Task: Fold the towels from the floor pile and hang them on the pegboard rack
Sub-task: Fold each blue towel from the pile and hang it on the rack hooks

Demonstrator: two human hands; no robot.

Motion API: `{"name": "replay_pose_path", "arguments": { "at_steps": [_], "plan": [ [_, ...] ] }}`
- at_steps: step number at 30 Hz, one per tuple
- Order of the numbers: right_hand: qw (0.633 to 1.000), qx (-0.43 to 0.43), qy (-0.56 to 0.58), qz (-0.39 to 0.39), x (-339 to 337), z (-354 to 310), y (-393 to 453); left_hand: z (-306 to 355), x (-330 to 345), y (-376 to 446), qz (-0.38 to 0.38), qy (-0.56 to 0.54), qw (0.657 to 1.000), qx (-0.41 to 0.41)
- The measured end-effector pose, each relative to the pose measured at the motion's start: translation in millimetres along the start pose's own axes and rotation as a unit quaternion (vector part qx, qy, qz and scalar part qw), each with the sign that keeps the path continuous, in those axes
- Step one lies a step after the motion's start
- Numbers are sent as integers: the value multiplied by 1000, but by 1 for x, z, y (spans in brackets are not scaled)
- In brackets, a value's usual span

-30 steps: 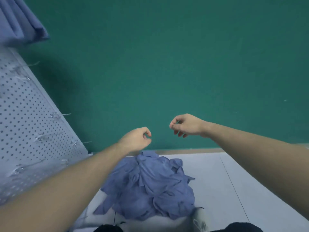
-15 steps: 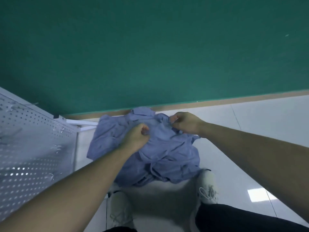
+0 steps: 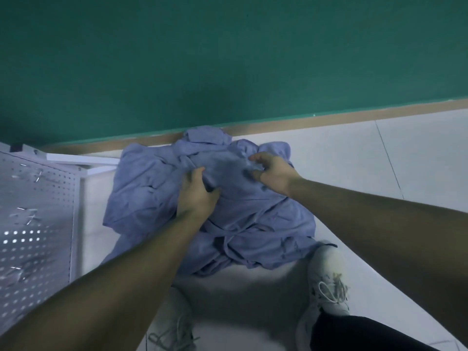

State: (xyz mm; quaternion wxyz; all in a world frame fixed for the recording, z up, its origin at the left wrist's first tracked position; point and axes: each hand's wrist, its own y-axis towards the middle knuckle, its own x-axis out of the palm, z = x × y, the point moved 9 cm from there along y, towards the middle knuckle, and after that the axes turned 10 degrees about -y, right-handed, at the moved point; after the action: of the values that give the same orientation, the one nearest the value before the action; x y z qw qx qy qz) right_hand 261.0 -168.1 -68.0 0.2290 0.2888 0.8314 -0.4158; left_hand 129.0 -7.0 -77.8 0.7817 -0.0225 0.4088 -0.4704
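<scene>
A crumpled pile of blue-grey towels [image 3: 157,188] lies on the white floor against the base of the green wall. My left hand [image 3: 196,195] is down on the middle of the pile, its fingers curled into a fold of the top towel. My right hand [image 3: 272,169] is on the pile's upper right part, fingers bent and pinching the cloth there. The white pegboard rack [image 3: 33,224] stands at the left edge, with small metal hooks sticking out; its foot reaches the pile's left side.
My two white sneakers [image 3: 329,277] stand on the floor just below the pile, the left one [image 3: 172,323] partly under my left forearm. A tan baseboard [image 3: 354,117] runs along the green wall. White floor tiles extend to the right.
The view has tilted down from the wall to the floor. Both hands, which hung in the air holding nothing, have dropped onto the pile and taken hold of the top cloth.
</scene>
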Motion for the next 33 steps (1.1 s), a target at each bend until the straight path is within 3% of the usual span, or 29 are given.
{"name": "replay_pose_path", "arguments": {
  "at_steps": [3, 6, 9, 12, 17, 21, 25, 28, 33],
  "plan": [
    [998, -35, 4, -52, 35, -6, 3, -7, 9, -4, -65, 49, 993, 82],
    [987, -59, -81, -123, 63, -5, -6, -16, 16, -10, -127, 160, 969, 139],
    [964, -57, -201, -164, 76, 6, -14, -10, 13, -17, -108, 246, 939, 215],
    [945, -46, -272, -173, 78, 13, -17, 10, 3, -20, -67, 206, 939, 267],
    [946, -63, -310, -76, 62, 11, -18, 18, 5, -20, -104, 176, 952, 226],
    [912, -70, -400, -54, 72, 14, -9, 3, 22, -24, -147, 214, 944, 202],
    [964, -128, -233, 11, 58, 6, -16, 4, 23, -21, -157, 199, 947, 199],
    [987, -116, -108, 25, 33, 4, -23, 13, 23, -27, -185, 174, 947, 197],
    [992, -96, 77, 18, -10, -26, -41, 32, 2, -28, -116, 100, 969, 195]
  ]
}}
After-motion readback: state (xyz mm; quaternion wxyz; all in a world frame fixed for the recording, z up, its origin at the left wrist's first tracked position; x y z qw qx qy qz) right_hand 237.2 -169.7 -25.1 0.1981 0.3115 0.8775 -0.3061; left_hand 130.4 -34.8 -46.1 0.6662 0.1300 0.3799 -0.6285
